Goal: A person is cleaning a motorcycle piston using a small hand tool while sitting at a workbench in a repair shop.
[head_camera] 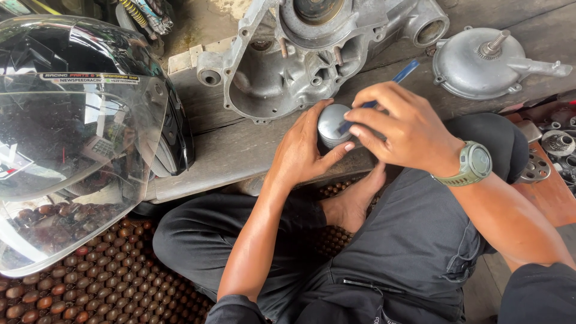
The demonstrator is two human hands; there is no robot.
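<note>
Cupping a short silver metal cylinder (333, 124) from its left side, the left hand (303, 147) wraps fingers and thumb around the part's wall and holds it upright at the near edge of the wooden worktop (234, 150), its flat round top turned up toward the camera. The right hand (402, 129) comes in from the opposite side and sits over the cylinder's right half, clenched around a thin blue-handled tool (390, 84) in a pen-like grip. The tool's long axis runs on a slant, from its blue end up and away toward the far right of the worktop, down and left to a tip that rests on or just above the cylinder's top face; the fingers hide the exact contact, so I cannot tell whether it touches. The cylinder thus lies between the two hands, held by the left, with the right hand's tool meeting it from above and from the right. Just beyond the hands, further onto the worktop, lies a large grey engine casing (282, 66), and a domed metal cover with a threaded stud (480, 63) sits toward the far right edge. A black helmet with a clear visor (78, 132) rests at the worktop's left end, well apart from both hands.
</note>
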